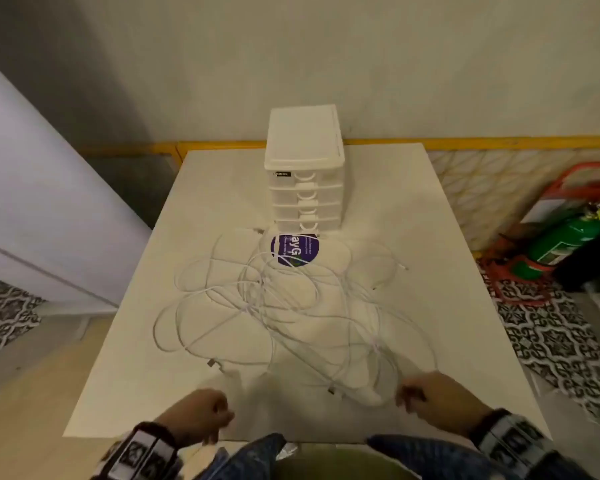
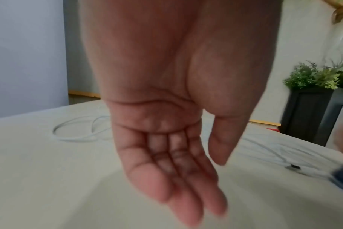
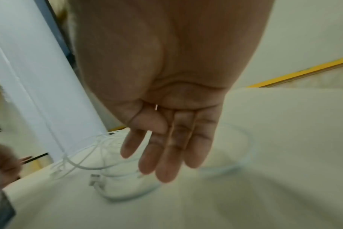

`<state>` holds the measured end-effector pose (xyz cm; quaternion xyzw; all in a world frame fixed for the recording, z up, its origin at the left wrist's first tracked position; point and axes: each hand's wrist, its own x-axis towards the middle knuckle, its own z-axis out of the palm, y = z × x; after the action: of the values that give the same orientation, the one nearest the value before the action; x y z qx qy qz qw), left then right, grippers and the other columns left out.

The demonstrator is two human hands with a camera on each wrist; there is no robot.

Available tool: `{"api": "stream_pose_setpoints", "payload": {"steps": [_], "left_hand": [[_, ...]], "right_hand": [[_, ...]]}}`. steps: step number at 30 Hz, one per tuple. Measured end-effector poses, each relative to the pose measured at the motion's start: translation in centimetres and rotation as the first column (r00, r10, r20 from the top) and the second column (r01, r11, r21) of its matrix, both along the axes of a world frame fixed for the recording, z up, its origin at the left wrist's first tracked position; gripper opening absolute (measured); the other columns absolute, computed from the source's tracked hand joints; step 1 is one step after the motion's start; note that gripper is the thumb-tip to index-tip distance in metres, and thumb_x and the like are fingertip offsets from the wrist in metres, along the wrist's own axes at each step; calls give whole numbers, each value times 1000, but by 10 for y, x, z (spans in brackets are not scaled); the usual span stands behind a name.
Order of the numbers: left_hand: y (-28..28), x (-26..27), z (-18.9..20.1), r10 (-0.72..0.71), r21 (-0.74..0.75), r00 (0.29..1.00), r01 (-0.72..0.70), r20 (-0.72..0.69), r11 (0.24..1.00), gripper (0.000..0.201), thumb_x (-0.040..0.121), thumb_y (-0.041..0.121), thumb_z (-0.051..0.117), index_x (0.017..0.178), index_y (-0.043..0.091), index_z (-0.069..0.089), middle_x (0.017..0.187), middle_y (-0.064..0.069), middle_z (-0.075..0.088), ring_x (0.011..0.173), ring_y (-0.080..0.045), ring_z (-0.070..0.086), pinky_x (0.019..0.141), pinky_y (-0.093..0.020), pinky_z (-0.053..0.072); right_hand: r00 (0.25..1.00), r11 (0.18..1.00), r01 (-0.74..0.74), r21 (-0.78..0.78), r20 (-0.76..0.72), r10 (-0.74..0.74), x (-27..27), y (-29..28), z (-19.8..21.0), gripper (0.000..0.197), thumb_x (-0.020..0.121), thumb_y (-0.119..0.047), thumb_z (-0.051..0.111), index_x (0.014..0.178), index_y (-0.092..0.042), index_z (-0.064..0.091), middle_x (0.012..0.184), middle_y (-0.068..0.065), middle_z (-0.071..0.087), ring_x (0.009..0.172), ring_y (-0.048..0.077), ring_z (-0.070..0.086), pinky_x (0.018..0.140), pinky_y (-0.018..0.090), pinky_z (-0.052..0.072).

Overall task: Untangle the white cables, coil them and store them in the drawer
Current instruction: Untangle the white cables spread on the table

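Observation:
A tangle of white cables sprawls over the middle of the white table, with loops also showing as cables and cables in the wrist views. A white drawer unit with all its drawers closed stands at the table's far side. My left hand hovers at the near edge, left of the tangle, fingers straight and empty. My right hand hangs just right of the nearest loops, fingers relaxed, holding nothing.
A round purple sticker lies on the table in front of the drawer unit, under some cable. A green fire extinguisher rests on the floor at the right. A white cabinet stands to the left. A potted plant sits beyond the table.

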<state>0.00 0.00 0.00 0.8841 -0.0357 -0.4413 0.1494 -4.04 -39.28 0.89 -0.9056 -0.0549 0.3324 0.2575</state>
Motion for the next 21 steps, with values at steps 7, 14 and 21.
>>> {"api": "stream_pose_setpoints", "payload": {"steps": [7,14,21], "left_hand": [[-16,21,0,272,21,815,-328,512,944,20,90,32,54,75,19,54,85,-11,65,93,-33,63,67,-30,38],[10,15,-18,588,-28,723,-622,362,782,29,89,32,57,82,6,67,86,-14,68,84,-30,62,71,-30,42],[-9,21,-25,639,-89,664,-663,388,743,35,83,42,65,83,7,63,86,-12,65,89,-32,61,69,-30,38]], "right_hand": [[969,974,-208,-88,119,217,23,78,-7,32,81,-49,55,100,-24,61,94,-3,64,87,15,57,71,24,37],[955,959,-254,-125,123,269,29,90,-29,29,79,-43,60,96,-20,58,106,-2,68,97,19,59,81,29,44],[970,966,-229,122,109,217,39,77,-20,18,86,-32,55,97,-19,59,80,-6,57,77,14,56,69,24,42]]}}
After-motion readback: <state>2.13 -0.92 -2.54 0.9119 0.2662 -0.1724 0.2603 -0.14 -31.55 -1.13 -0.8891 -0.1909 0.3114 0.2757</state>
